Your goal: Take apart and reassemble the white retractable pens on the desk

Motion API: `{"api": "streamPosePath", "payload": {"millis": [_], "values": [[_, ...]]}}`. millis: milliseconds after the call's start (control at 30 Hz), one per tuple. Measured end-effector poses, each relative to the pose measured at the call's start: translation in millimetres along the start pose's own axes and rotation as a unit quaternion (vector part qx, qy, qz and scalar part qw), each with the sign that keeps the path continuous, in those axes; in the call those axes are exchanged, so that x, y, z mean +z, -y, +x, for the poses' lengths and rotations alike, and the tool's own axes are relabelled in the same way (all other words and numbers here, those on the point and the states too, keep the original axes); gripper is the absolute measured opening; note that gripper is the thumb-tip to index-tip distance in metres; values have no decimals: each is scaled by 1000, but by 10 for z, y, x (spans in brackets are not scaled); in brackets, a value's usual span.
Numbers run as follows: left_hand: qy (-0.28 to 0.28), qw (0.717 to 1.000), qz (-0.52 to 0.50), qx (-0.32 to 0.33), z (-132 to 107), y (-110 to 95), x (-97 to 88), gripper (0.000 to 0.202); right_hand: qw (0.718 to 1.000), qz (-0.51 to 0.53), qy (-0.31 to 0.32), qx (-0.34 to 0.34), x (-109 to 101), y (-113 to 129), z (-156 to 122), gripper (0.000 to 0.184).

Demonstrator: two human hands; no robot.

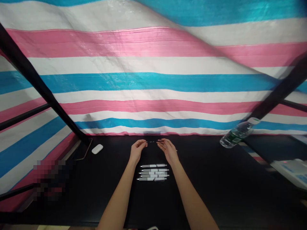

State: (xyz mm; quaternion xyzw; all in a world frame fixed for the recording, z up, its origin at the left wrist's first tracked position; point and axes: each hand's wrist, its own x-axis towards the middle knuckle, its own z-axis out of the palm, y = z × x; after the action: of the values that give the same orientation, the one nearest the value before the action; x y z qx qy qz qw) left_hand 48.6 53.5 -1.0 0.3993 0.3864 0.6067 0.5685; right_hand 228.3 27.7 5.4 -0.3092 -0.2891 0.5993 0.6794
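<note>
My left hand point(137, 150) is closed in a pinch at the far side of the black table point(105, 185), on a small dark tip too tiny to name. Opposite it, my right hand point(169, 150) pinches a thin dark rod point(158, 141) that looks like a pen refill. A tiny pale, shiny piece point(151, 141) shows in the gap between the hands; whether it joins either one I cannot tell. Nearer me, several white pens point(153, 175) with grey grips lie side by side, tips to the left.
A white earbud case point(97, 149) sits on the left. At right a clear bottle point(237, 134) with a green label appears tilted, near a pale device point(291, 172). Dark frame posts point(48, 92) and a striped sheet point(153, 83) enclose the table.
</note>
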Motion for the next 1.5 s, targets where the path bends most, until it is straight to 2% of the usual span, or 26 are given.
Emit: {"api": "streamPosePath", "payload": {"millis": [667,900,1033,1133,1200,1267,1333,1400,1500], "values": [[25,1000,18,1,-49,-43,87,29,1000,-4,10,1,33,-26,-20,26],[61,995,74,8,-74,-54,95,27,999,-15,25,18,123,-61,-65,27],[73,995,65,10,-70,-38,102,33,1000,-8,18,21,121,-64,-58,27],[55,996,65,27,-46,-60,79,35,1000,6,1,14,78,-51,-28,28],[21,994,92,58,-24,-97,29,30,1000,15,-13,10,42,-30,-6,28],[-20,983,145,109,-4,-136,-51,22,999,22,-27,6,8,-2,14,27],[-56,959,226,163,14,-152,-147,14,999,28,-39,4,-19,27,27,28],[-62,926,318,195,30,-124,-238,12,998,34,-47,3,-36,50,35,28],[-47,883,422,200,52,-20,-334,19,998,36,-47,2,-50,63,39,27]]}}
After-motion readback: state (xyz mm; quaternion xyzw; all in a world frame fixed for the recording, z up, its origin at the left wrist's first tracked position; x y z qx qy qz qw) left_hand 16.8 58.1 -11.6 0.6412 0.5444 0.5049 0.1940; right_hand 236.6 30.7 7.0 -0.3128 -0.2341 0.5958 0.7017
